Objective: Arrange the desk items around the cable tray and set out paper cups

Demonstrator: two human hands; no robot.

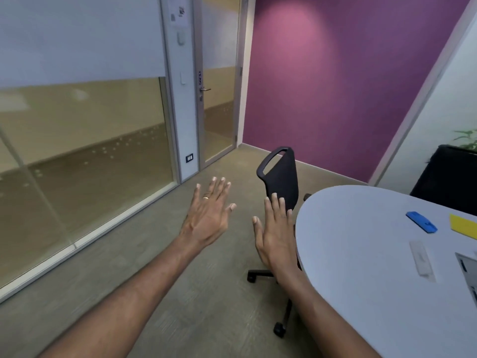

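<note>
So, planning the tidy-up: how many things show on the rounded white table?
4: blue plastic piece, yellow sheet cut by the right edge, pale flat strip, grey tray corner nearest. More may lie off-frame.

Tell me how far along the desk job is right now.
Nothing looks done yet. The left hand and right hand are open and empty beside the table. A blue item and a yellow item lie on it. No paper cups in view; arranging and cups remain.

White table [361, 267] bears a blue piece [421, 221], yellow sheet [463, 226], clear strip [422, 260].
</note>
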